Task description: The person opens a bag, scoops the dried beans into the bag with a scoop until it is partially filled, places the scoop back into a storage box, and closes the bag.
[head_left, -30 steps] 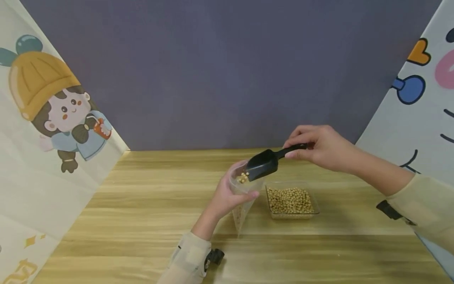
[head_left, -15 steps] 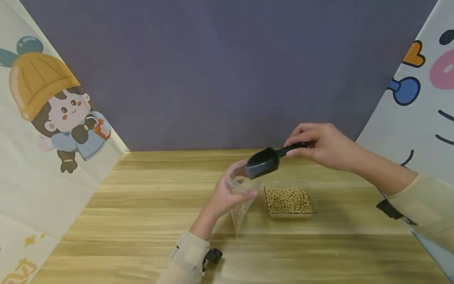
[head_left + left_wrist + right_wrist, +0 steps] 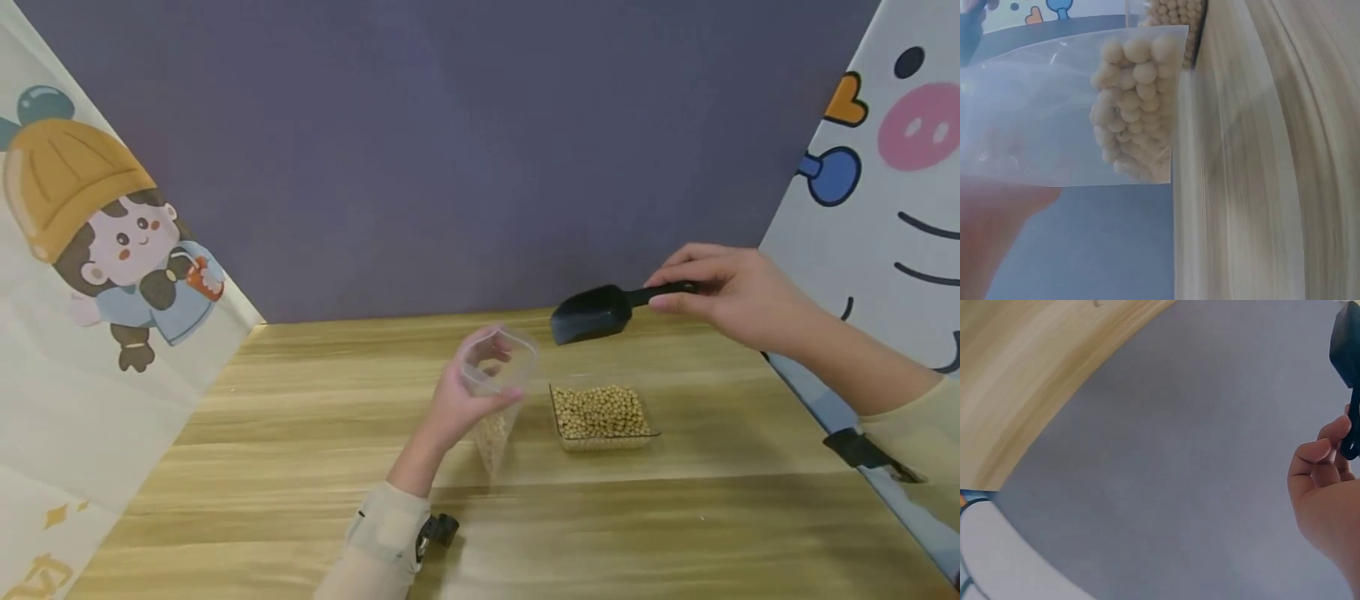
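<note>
In the head view my left hand [image 3: 457, 396] grips a clear plastic bag [image 3: 517, 354] near its wide mouth, thumb across the near side. Pale round soybeans [image 3: 1135, 109] fill the bag's bottom end, as the left wrist view shows. My right hand [image 3: 738, 292] pinches the handle of a black scoop [image 3: 592, 315], raised to the right of the bag's mouth. No beans show in the scoop's bowl. Below the scoop, a clear rectangular container [image 3: 603, 444] of soybeans stands on the table. The right wrist view catches the scoop [image 3: 1346, 347] only at its edge.
The wood-grain table [image 3: 300, 467] runs back to a dark grey-blue wall [image 3: 420, 167]. Panels with cartoon prints, a child in a yellow hat [image 3: 82, 183] and a pink snout [image 3: 918, 129], stand at the left and right.
The scoop, first tipped over the bag's mouth with beans sliding out, has moved right and away with my right hand. My left hand keeps hold of the bag, slightly further left in view.
</note>
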`<action>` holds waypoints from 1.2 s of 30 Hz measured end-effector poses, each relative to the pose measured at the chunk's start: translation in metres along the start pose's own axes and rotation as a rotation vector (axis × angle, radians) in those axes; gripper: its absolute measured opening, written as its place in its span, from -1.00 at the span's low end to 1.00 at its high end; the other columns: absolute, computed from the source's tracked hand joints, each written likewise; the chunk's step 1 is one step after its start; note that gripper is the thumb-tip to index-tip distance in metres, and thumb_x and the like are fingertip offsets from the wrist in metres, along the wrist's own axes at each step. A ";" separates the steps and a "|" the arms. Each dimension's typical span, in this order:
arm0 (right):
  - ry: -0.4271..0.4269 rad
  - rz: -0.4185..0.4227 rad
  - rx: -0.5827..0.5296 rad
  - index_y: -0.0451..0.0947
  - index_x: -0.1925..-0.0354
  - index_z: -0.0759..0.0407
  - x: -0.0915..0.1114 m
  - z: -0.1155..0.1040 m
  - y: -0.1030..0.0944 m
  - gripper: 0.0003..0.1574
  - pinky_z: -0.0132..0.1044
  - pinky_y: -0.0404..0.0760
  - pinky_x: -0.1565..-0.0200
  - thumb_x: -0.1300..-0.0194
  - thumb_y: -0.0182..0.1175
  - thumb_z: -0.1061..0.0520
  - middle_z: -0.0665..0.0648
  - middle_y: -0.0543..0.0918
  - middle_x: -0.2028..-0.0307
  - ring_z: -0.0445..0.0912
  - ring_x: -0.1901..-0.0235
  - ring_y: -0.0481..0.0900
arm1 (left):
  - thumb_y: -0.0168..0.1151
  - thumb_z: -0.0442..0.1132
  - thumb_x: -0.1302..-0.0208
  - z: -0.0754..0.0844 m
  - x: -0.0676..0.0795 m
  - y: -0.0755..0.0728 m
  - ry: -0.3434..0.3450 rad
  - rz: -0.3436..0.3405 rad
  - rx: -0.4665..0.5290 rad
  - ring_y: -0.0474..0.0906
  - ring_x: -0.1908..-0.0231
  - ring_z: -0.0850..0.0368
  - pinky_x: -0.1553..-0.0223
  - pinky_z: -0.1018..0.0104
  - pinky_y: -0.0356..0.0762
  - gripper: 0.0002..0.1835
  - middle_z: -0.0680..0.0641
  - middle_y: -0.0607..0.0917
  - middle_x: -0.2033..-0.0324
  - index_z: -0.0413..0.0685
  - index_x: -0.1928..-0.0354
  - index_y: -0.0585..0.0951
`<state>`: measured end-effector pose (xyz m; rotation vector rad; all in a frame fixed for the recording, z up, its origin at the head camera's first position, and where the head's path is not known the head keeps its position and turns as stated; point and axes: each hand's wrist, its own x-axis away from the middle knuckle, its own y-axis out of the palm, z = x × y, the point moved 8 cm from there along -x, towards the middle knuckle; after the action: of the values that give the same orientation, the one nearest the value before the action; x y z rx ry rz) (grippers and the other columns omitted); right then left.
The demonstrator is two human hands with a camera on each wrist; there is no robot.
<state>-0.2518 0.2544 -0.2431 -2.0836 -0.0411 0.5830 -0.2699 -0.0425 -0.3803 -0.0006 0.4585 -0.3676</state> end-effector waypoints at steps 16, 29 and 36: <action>-0.034 -0.044 0.203 0.85 0.06 0.11 0.052 0.072 0.027 -0.70 -0.39 0.33 0.51 -0.22 0.55 0.11 0.12 0.77 0.09 -0.35 0.49 0.34 | 0.44 -0.54 -0.12 0.012 0.025 -0.052 -0.003 0.105 -0.010 0.58 -0.24 -0.04 -0.46 -0.12 0.52 -0.11 -0.12 0.60 -0.21 -0.28 -0.52 0.32; -0.075 -0.150 0.198 0.85 0.10 0.03 0.065 0.083 0.061 -0.77 -0.39 0.46 0.44 -0.25 0.53 0.09 -0.04 0.75 0.17 -0.34 0.35 0.53 | 0.40 -0.56 -0.13 0.009 0.030 -0.059 -0.011 0.084 -0.019 0.59 -0.20 0.11 -0.40 0.22 0.59 -0.10 -0.12 0.60 -0.23 -0.35 -0.54 0.27; -0.020 -0.184 0.111 0.86 0.10 0.03 0.067 0.090 0.080 -0.77 -0.39 0.43 0.48 -0.24 0.54 0.10 -0.06 0.73 0.20 -0.40 0.43 0.41 | 0.37 -0.60 -0.11 0.008 0.033 -0.062 -0.006 0.097 0.020 0.59 -0.19 0.12 -0.36 0.33 0.61 -0.11 -0.08 0.61 -0.19 -0.36 -0.53 0.28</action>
<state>-0.2455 0.2979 -0.3737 -1.9419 -0.2054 0.4829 -0.2608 -0.1122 -0.3823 0.0395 0.4471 -0.2770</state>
